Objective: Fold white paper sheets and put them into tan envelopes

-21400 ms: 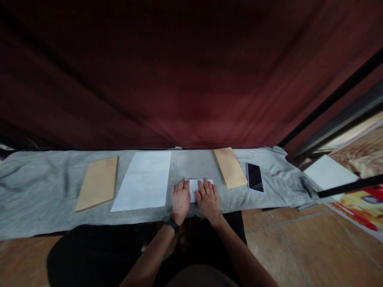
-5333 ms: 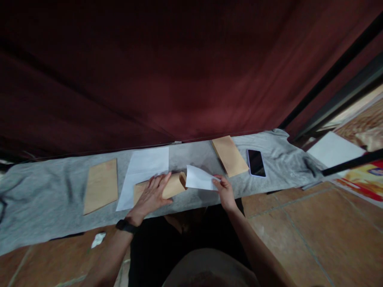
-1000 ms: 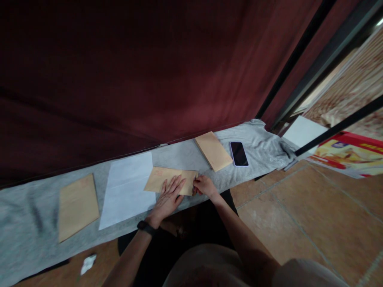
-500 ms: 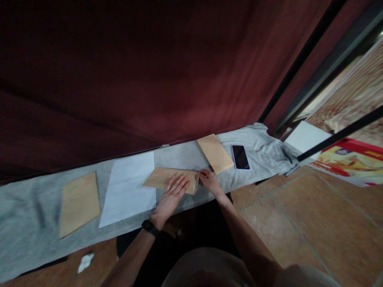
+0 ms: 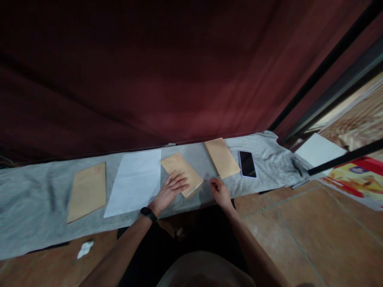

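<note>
A brown paper envelope [image 5: 191,175] lies slanted on the grey cloth, a thin white line showing along its lower right end. My left hand [image 5: 172,187] rests flat on it, fingers stretched out, pressing its lower left part. Just right of that end is my right hand [image 5: 220,193], apart from the envelope. Its fingers are curled together, and whether something small is between them I cannot make out. A stack of brown envelopes [image 5: 223,157] sits beyond my right hand. To the left are a white sheet of paper [image 5: 134,181] and another brown envelope [image 5: 87,192].
A phone [image 5: 247,164] lies right of the stack on the grey cloth [image 5: 36,207], which covers a long narrow surface. A dark red curtain [image 5: 179,79] hangs behind it. Black poles and a colourful box [image 5: 359,181] are at the right. A crumpled tissue [image 5: 85,249] lies on the tiled floor.
The envelope under my left hand has turned clockwise, its right end now pointing lower right. My right hand has come away from that end, to the right. The view has shifted slightly.
</note>
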`<state>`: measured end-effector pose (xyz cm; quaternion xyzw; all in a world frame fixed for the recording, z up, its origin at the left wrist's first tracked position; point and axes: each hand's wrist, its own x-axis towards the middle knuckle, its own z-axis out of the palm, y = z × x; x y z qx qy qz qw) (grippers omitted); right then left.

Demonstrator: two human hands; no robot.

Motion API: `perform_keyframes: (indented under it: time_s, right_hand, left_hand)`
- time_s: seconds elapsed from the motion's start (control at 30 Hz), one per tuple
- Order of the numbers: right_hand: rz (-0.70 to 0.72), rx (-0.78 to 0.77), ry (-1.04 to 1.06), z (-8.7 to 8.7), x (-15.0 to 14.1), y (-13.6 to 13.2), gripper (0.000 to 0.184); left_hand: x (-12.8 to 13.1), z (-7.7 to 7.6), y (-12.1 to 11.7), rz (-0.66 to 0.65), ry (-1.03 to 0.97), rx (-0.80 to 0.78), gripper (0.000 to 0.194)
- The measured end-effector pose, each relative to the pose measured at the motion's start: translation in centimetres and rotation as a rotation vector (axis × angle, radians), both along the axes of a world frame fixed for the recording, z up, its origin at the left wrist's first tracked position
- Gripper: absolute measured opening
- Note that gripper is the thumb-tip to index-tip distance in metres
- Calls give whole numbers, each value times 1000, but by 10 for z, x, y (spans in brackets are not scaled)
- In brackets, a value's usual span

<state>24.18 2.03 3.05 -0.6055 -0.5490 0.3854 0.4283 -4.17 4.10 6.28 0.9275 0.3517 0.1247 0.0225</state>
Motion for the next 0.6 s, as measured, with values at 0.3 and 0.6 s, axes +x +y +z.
perform_keyframes:
  time_s: [0.3,0.6]
  right_hand:
    - [126,192,-253,0,-22,19,26]
    - [83,143,-113,-4,-13,7,29]
  left_hand:
    - [-9,-5,-15,73,-139,-56,47]
    - [-5,-3,2,93,-324,-106,44]
